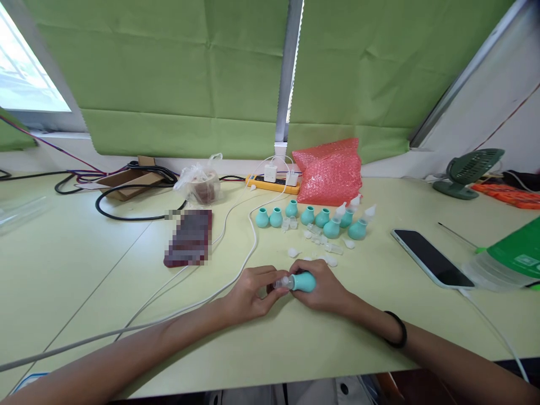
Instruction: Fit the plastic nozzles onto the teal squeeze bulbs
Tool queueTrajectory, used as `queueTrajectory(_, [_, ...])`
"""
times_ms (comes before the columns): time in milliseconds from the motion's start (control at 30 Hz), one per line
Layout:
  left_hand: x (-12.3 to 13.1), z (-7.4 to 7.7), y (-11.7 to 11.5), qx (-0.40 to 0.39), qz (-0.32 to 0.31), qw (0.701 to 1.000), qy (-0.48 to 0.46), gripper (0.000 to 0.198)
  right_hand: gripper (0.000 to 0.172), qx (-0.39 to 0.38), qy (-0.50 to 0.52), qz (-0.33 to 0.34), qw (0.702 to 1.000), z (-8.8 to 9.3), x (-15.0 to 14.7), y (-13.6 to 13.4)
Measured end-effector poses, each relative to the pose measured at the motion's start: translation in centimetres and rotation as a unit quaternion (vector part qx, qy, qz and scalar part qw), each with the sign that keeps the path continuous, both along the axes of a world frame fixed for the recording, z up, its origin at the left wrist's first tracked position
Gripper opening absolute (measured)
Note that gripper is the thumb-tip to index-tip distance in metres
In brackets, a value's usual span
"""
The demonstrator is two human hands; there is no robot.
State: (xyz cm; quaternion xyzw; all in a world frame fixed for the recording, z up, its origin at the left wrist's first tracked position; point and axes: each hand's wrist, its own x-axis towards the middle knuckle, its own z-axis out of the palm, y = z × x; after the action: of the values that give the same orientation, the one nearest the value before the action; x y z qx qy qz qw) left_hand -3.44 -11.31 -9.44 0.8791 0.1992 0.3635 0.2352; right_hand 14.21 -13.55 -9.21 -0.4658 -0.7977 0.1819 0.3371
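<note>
Close above the table's near part, my right hand (pixel 323 287) is closed around a teal rubber bulb (pixel 304 282), lying on its side. My left hand (pixel 257 292) pinches a clear plastic tube piece (pixel 283 282) at the bulb's mouth. The two pieces meet end to end; how deep the tube sits is hidden by fingers. Beyond my hands stand several teal bulbs (pixel 307 215) with open tops. A few, such as the right-hand bulb (pixel 358 229), carry clear tubes and white pointed tips (pixel 369 212). Loose clear tubes (pixel 333 248) and white tips (pixel 293 253) lie in front.
A pink bubble-wrap bag (pixel 327 174) and an orange power strip (pixel 272 184) are at the back. White cables (pixel 248 253) cross the left side near a blurred dark phone (pixel 189 237). Another phone (pixel 430 256), a green fan (pixel 466 169) and a green-labelled bag (pixel 514 253) lie right.
</note>
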Motion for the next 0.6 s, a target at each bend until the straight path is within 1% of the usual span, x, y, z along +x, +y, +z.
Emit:
queueTrajectory(100, [-0.02, 0.08, -0.05, 0.021, -0.009, 1.000, 0.004, 0.022, 0.008, -0.072, 0.021, 0.025, 0.997, 0.16, 0.08, 0.12])
queueTrajectory(233, [0.03, 0.17, -0.17, 0.038, -0.018, 0.999, -0.004, 0.020, 0.010, -0.131, 0.050, 0.068, 0.988, 0.10, 0.23, 0.30])
queueTrajectory(367, [0.09, 0.25, -0.31, 0.040, -0.026, 0.999, -0.002, 0.019, 0.011, -0.167, 0.057, 0.100, 0.979, 0.24, 0.36, 0.32])
queueTrajectory(600, [-0.05, 0.72, -0.86, 0.016, -0.032, 0.998, 0.051, 0.024, 0.013, -0.194, 0.037, 0.133, 0.971, 0.41, 0.87, 0.37])
